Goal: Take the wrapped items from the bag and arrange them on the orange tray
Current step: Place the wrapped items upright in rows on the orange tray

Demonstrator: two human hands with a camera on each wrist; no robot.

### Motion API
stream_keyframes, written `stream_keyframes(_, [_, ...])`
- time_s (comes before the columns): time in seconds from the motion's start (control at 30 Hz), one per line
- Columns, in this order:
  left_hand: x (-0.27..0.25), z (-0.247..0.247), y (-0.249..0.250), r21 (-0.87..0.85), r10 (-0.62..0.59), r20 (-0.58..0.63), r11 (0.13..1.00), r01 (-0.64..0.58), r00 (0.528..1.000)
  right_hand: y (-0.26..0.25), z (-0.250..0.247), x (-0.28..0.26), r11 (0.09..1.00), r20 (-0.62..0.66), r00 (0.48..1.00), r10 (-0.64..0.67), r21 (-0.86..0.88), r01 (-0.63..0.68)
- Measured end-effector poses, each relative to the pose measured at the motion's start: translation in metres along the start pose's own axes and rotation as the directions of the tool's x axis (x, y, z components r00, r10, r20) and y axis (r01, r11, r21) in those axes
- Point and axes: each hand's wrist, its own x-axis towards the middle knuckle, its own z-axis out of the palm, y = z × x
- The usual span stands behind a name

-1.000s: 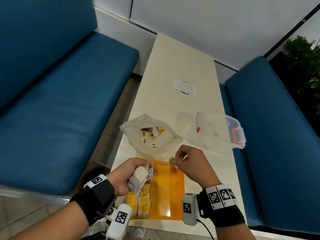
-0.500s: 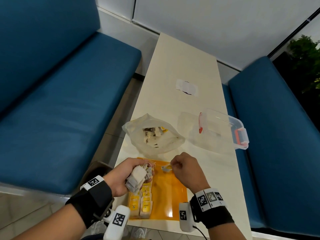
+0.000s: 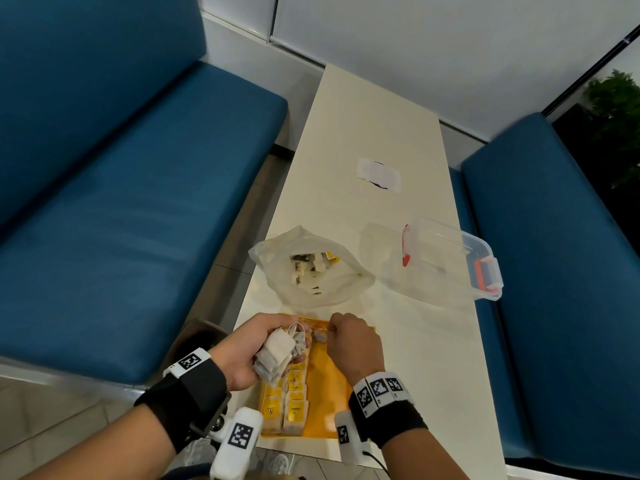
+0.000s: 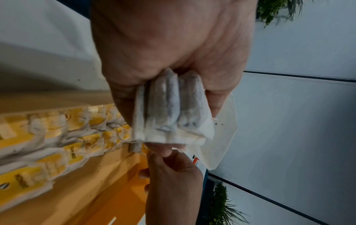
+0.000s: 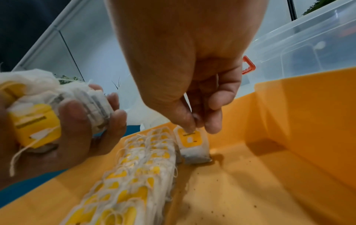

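Tea bag (image 5: 193,142) tag yellow, print unreadable.

Two hands (image 3: 263,344) (image 3: 353,341), one bag (image 3: 332,289), one tray (image 3: 329,403), one clear box (image 3: 450,258), two rows of sachets (image 5: 134,175).

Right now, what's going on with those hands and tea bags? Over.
Left hand grips a bundle of tea bags. Right hand pinches one tea bag, setting it in the orange tray beside the rows. Nothing in the way.
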Motion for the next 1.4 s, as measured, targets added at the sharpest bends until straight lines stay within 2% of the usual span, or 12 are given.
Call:
stream_keyframes(0.23, [0.000,0.001,0.000,0.020,0.002,0.005,1.000,-0.002,1.000,-0.006,0.005,0.000,0.999,-0.018,1.000,-0.025,-0.034,0.024])
stream_keyframes(0.6, [-0.003,0.002,-0.001,0.002,0.014,0.003,1.000,-0.014,1.000,-0.009,0.007,0.005,0.997,-0.042,0.998,0.038,0.068,-0.035])
stream_keyframes(1.0, [0.004,-0.004,-0.003,-0.032,0.011,-0.022,0.999,-0.012,1.000,-0.008,0.010,0.007,0.999,-0.052,0.998,0.028,0.029,-0.026])
stream_keyframes(1.13, [0.003,-0.005,-0.003,-0.046,-0.007,-0.051,0.999,0.004,0.999,-0.009,-0.001,-0.002,0.990,-0.063,0.998,0.029,0.143,-0.020])
stream_keyframes(1.2, [0.003,-0.004,-0.001,-0.049,-0.004,-0.051,0.999,0.001,0.999,-0.010,-0.010,-0.011,0.954,-0.123,0.992,-0.036,0.291,0.070])
stream_keyframes(1.27, [0.005,-0.001,0.001,-0.053,0.013,-0.044,0.998,-0.015,0.999,-0.010,-0.020,-0.021,0.857,-0.204,0.962,-0.183,0.447,0.258])
stream_keyframes(1.33, [0.008,0.002,0.001,-0.074,0.026,-0.033,0.997,-0.028,0.999,-0.010,-0.031,-0.030,0.764,-0.231,0.907,-0.352,0.489,0.421])
stream_keyframes(1.4, [0.010,0.005,0.001,-0.083,0.020,-0.029,0.996,-0.023,0.999,-0.010,-0.039,-0.035,0.728,-0.199,0.867,-0.456,0.478,0.492])
